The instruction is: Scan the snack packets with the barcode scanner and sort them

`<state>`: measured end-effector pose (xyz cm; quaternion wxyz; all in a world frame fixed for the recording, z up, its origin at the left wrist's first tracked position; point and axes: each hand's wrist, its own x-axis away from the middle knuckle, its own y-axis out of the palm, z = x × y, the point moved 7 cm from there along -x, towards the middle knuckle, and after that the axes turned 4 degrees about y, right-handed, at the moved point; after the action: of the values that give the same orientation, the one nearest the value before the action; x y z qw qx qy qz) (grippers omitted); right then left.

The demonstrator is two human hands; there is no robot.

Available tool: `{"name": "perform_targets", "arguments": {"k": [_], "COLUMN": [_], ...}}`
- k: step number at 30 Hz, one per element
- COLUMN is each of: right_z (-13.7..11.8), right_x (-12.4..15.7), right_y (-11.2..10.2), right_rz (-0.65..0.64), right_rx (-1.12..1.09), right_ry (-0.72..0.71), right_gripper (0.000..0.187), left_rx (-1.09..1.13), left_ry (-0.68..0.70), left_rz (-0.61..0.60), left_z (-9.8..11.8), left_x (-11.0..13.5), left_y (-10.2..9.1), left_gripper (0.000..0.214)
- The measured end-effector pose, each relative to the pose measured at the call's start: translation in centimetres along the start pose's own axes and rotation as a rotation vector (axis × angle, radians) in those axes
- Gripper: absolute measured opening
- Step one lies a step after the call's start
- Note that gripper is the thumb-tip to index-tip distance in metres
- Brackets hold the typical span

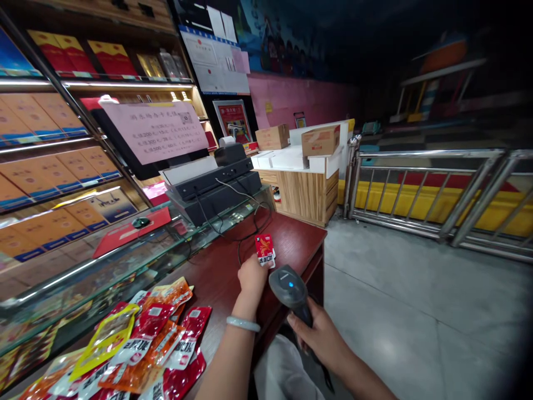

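Note:
My left hand, with a pale bangle on its wrist, is closed on the near end of a small red snack packet over the dark red desk. My right hand grips the handle of a dark grey barcode scanner, which shows a blue light on top. The scanner's head is just right of the packet, apart from it. To the left of my left arm lies a pile of red, orange and yellow snack packets. My left fingertips are partly hidden behind the hand.
Beyond the desk runs a glass counter with a cash register terminal, trailing cables and a computer mouse. Cardboard boxes stand on a wooden counter behind. A metal railing borders the grey floor at right.

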<state>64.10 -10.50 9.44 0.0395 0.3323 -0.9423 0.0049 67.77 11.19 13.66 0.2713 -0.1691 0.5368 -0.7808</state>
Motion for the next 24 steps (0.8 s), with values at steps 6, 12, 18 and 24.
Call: {"name": "perform_targets", "arguments": {"k": [6, 12, 18, 24], "right_z": [-0.1, -0.9, -1.8, -1.3], "right_x": [0.4, 1.0, 1.8, 2.1], "right_y": [0.8, 3.0, 5.5, 8.6], "right_rz": [-0.029, -0.088, -0.147, -0.217], "right_rx": [-0.016, -0.021, 0.001, 0.008], "right_ry": [-0.026, -0.011, -0.001, -0.012], "right_gripper": [0.046, 0.046, 0.047, 0.049], "left_rx": [0.634, 0.752, 0.572, 0.742], "left_ry": [0.039, 0.097, 0.098, -0.339], "left_rz": [0.176, 0.424, 0.687, 0.624], "left_z": [-4.6, -9.0, -13.5, -19.4], "left_x": [1.2, 5.7, 10.6, 12.2], "left_y": [-1.2, -5.4, -9.6, -9.1], "left_gripper": [0.037, 0.045, 0.059, 0.063]}}
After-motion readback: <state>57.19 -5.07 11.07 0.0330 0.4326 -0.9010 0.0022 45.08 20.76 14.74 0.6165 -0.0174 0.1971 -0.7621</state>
